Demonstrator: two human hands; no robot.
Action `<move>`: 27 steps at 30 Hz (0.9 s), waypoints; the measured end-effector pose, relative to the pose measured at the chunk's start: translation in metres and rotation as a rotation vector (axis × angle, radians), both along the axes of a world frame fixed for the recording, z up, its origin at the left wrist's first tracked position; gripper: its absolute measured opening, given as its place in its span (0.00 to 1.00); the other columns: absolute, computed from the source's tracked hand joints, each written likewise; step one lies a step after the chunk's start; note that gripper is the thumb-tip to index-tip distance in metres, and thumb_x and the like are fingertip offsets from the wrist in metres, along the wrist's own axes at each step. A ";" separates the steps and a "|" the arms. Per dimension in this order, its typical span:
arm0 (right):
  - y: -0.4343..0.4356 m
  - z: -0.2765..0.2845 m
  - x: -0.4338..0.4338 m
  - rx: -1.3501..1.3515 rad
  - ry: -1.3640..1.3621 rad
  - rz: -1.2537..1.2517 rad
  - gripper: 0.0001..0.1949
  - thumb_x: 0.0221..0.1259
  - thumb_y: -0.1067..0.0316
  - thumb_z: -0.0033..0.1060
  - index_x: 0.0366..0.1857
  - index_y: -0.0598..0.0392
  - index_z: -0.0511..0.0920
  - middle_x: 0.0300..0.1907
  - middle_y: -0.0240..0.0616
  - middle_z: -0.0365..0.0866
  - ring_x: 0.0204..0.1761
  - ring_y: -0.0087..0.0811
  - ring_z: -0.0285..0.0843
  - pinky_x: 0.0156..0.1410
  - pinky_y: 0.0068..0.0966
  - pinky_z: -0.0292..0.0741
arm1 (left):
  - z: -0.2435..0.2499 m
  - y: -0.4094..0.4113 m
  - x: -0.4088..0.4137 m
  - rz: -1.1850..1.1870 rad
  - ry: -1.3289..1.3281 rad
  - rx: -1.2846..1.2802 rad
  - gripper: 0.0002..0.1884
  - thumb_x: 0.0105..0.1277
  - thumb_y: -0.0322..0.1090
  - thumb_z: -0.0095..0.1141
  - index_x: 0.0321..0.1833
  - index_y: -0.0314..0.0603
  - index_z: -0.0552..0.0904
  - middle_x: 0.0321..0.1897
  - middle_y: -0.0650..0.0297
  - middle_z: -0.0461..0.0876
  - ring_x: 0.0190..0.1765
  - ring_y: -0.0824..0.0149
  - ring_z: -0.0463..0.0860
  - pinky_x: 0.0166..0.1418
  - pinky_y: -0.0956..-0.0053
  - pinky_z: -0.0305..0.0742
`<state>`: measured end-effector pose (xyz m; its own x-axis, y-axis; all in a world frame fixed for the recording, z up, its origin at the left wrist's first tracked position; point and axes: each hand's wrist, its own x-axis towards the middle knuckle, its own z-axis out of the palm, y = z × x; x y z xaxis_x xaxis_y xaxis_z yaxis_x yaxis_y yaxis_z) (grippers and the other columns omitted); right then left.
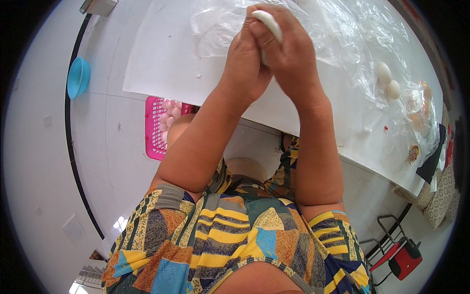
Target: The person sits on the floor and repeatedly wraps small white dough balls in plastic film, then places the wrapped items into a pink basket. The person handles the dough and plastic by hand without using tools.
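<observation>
Over the far side of the white table (165,70), my left hand (242,58) and my right hand (295,55) are pressed together around a smooth white object (271,24). Only a curved strip of it shows between the fingers, so I cannot tell whether it is an egg. Crumpled clear plastic sheeting (334,40) spreads behind my hands and along the table's right side. On the plastic to the right lie a larger white egg (383,73) and a smaller pale egg (393,89), close together.
A pink plastic basket (149,141) holding several pinkish eggs (169,114) stands low beside my left leg. Farther left is a blue basin (79,78). At the table's right end lies a clear bag with orange contents (420,104). A red and black folding seat (404,259) stands lower right.
</observation>
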<state>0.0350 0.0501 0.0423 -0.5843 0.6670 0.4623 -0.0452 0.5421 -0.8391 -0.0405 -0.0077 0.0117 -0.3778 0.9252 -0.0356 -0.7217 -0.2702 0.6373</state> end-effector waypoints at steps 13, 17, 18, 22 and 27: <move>0.006 0.003 0.008 -0.487 0.168 -0.059 0.21 0.74 0.50 0.48 0.45 0.62 0.78 0.35 0.37 0.80 0.36 0.27 0.78 0.43 0.24 0.75 | 0.011 -0.002 0.007 -0.116 0.139 0.047 0.30 0.75 0.62 0.38 0.60 0.43 0.72 0.48 0.64 0.78 0.45 0.69 0.78 0.50 0.74 0.76; 0.010 -0.023 -0.008 0.286 0.124 -0.020 0.14 0.68 0.61 0.55 0.48 0.61 0.78 0.44 0.49 0.80 0.45 0.45 0.79 0.54 0.32 0.74 | -0.001 0.003 -0.001 0.017 -0.032 -0.026 0.28 0.77 0.60 0.35 0.59 0.41 0.72 0.48 0.63 0.77 0.49 0.70 0.77 0.53 0.73 0.75; 0.008 -0.023 -0.011 0.321 0.115 -0.023 0.14 0.67 0.62 0.56 0.48 0.61 0.78 0.46 0.50 0.80 0.47 0.46 0.78 0.55 0.33 0.73 | -0.002 0.001 -0.005 0.015 0.026 0.014 0.28 0.77 0.60 0.35 0.60 0.42 0.72 0.48 0.64 0.77 0.50 0.70 0.77 0.54 0.73 0.75; 0.005 -0.015 -0.010 0.129 0.168 -0.017 0.15 0.69 0.59 0.55 0.47 0.61 0.77 0.44 0.47 0.81 0.45 0.41 0.80 0.51 0.30 0.75 | 0.007 -0.004 -0.002 -0.031 0.098 -0.109 0.28 0.76 0.62 0.37 0.56 0.43 0.73 0.45 0.66 0.78 0.48 0.72 0.78 0.51 0.73 0.76; 0.001 0.006 0.007 -0.644 0.252 -0.007 0.22 0.75 0.48 0.46 0.45 0.61 0.78 0.37 0.39 0.82 0.37 0.25 0.80 0.41 0.20 0.77 | 0.007 -0.004 -0.005 -0.277 0.190 0.001 0.31 0.73 0.66 0.39 0.57 0.44 0.74 0.41 0.64 0.78 0.40 0.72 0.79 0.39 0.75 0.77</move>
<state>0.0421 0.0513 0.0483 -0.5057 0.8575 0.0943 -0.2797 -0.0595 -0.9583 -0.0456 -0.0117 0.0189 -0.1116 0.9937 0.0125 -0.6365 -0.0812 0.7670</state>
